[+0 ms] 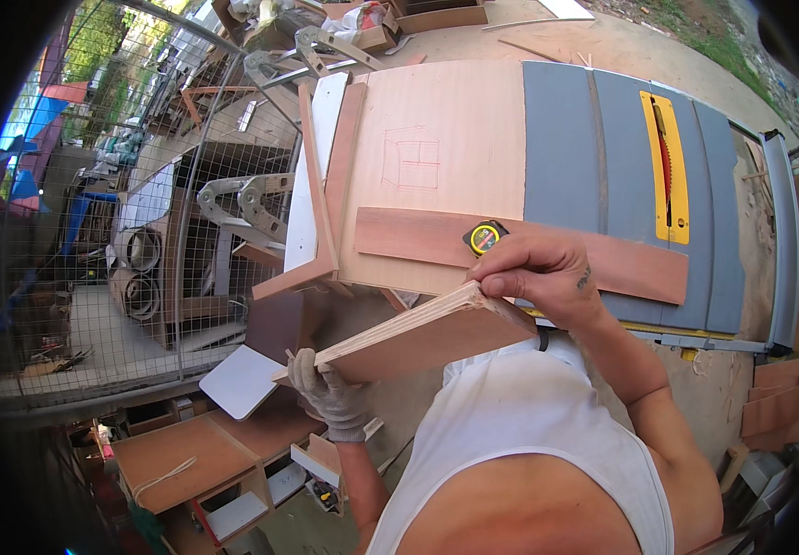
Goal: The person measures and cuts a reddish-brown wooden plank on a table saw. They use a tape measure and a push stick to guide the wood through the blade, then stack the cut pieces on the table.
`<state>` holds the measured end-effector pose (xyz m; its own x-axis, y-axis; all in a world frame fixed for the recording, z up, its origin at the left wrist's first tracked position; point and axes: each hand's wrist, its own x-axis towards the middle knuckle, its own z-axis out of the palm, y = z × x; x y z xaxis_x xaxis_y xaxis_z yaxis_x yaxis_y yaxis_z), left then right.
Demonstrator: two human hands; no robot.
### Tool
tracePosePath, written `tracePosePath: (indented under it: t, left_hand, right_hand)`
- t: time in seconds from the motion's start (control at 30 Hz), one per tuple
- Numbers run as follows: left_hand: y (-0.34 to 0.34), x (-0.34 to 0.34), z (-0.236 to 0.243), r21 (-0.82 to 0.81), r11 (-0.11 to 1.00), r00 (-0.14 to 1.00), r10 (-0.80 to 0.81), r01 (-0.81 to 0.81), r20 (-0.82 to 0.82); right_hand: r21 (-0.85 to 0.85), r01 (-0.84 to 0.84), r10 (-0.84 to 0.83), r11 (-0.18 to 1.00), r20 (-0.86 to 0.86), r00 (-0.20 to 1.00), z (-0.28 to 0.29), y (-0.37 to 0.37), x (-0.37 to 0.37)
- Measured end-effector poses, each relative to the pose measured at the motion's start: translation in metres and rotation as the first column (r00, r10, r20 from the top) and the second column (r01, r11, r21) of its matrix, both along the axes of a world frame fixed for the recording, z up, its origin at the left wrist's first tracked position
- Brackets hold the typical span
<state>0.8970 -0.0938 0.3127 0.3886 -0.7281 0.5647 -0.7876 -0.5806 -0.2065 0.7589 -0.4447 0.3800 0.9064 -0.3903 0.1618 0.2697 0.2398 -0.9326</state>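
Note:
A plywood board [427, 344], or a few pressed together, is tilted in front of my body with its pale layered edge facing up. My left hand [327, 393], in a grey-white knit glove, is closed round its left end. At the upper right corner, the bare thumb and fingers of my right hand [536, 276] pinch the board. Just beyond that hand, a yellow and black tape measure [485, 238] rests by a long reddish plywood strip [594, 259], which lies across the worktop. My fingers partly hide the board's corner.
A pale plywood sheet [455, 111] with a red pencil sketch adjoins a grey saw table [561, 148]. Its yellow insert [666, 166] holds a red blade guard or blade. Wooden strips [325, 213] stand at left, near a folding ladder [251, 203] and wire fence [187, 277].

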Motion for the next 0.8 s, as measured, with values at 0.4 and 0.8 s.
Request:
tracePosePath:
  t: [0.4,0.8]
  left_hand:
    - [0.0,-0.005,0.004,0.026,0.998,0.982,-0.054,0.06,-0.179]
    - [0.015,-0.021,-0.024,-0.187,0.982,-0.462,-0.174,-0.018,-0.87]
  right_hand:
    - [-0.036,-0.127,0.13,0.991,0.1,0.986,-0.001,-0.002,0.013]
    - [-0.019,-0.299,0.272,0.954,-0.36,0.892,-0.05,-0.05,0.052]
